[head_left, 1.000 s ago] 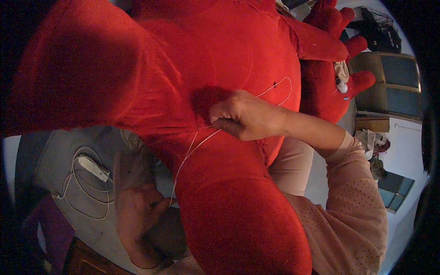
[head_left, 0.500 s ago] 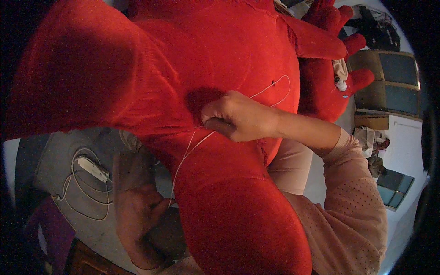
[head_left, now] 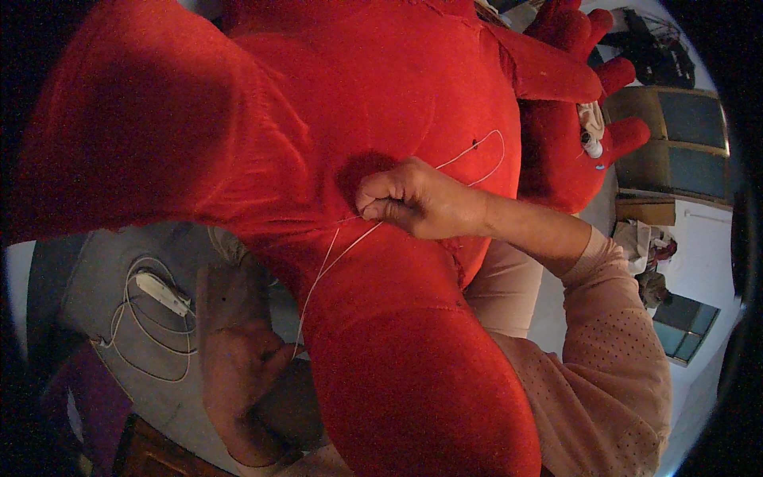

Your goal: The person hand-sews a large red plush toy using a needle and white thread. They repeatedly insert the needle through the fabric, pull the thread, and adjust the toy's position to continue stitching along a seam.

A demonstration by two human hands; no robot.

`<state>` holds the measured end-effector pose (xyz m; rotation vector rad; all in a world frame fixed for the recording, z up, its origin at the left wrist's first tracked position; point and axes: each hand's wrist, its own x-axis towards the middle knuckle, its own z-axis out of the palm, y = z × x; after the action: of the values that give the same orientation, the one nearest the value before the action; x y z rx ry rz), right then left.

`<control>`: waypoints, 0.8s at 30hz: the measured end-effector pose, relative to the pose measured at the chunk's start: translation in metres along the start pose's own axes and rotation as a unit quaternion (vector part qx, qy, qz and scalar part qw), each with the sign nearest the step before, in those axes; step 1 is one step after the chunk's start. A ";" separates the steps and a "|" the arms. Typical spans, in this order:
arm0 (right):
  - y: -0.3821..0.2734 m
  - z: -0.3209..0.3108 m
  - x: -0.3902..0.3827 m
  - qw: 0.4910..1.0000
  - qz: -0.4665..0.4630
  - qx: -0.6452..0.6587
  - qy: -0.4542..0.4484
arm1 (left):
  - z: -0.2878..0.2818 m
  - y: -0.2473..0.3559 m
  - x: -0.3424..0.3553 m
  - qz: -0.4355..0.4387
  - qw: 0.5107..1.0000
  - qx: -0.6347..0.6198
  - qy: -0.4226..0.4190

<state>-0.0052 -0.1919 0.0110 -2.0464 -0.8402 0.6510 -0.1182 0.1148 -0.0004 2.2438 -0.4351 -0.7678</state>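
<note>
A big stuffed red plush figure fills the middle of the view, with thick limbs and a rounded body. My right hand is closed in a pinch against the seam area where the limb joins the body. White thread runs from its fingertips down over the limb's left side. A loop of the same thread lies on the red fabric to the upper right. Low on the left, my left hand is in shadow, its fingers closed where the thread's lower end meets them. Whether a needle sits in my right fingers is hidden.
On the grey floor at left lie a white power strip and its looped cable. A purple cloth and a brown wooden piece are at lower left. More red plush parts and a cardboard box are at right.
My right hand has shifted slightly right, with its fingertips showing more clearly at the thread. My left hand and the plush figure stay nearly still.
</note>
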 end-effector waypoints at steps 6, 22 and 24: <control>0.010 0.001 0.003 0.999 -0.019 0.015 -0.021 | -0.003 0.006 0.006 0.030 0.998 0.055 0.031; 0.006 0.017 0.019 0.982 -0.099 -0.162 -0.007 | -0.001 0.011 0.073 0.158 0.864 0.121 0.463; 0.000 0.015 0.018 0.975 -0.069 -0.212 -0.016 | 0.001 0.023 0.087 0.161 0.872 0.155 0.435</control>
<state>-0.0040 -0.1709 0.0006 -2.3304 -1.2115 0.4541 -0.0537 0.0544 -0.0191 2.4332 -0.4729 0.5384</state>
